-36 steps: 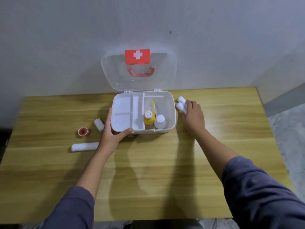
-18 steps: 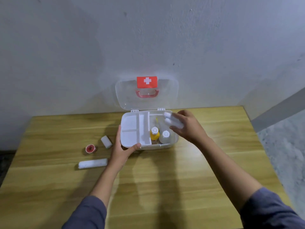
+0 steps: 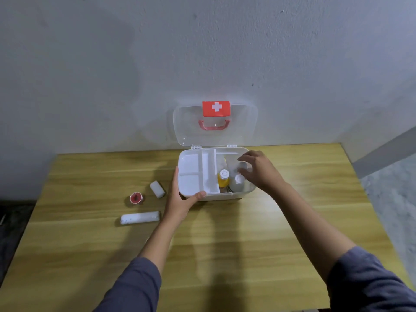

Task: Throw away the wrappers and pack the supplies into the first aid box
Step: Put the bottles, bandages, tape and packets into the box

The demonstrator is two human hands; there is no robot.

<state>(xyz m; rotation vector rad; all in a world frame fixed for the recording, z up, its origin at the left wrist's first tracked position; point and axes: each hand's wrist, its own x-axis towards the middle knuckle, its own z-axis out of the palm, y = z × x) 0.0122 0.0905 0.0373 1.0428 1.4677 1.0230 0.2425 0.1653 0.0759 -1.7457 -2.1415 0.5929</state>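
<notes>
White long roll point(image 3: 140, 218) lengthwise left of left hand point(image 3: 180, 199) (clamped on box point(image 3: 225, 195)); right hand point(image 3: 258, 171) farther, fingers apart.

No readable words or numbers are showing anywhere; only a white cross sign on a red label point(image 3: 216, 108) is standing on the first aid box's open clear lid point(image 3: 244, 124).
</notes>
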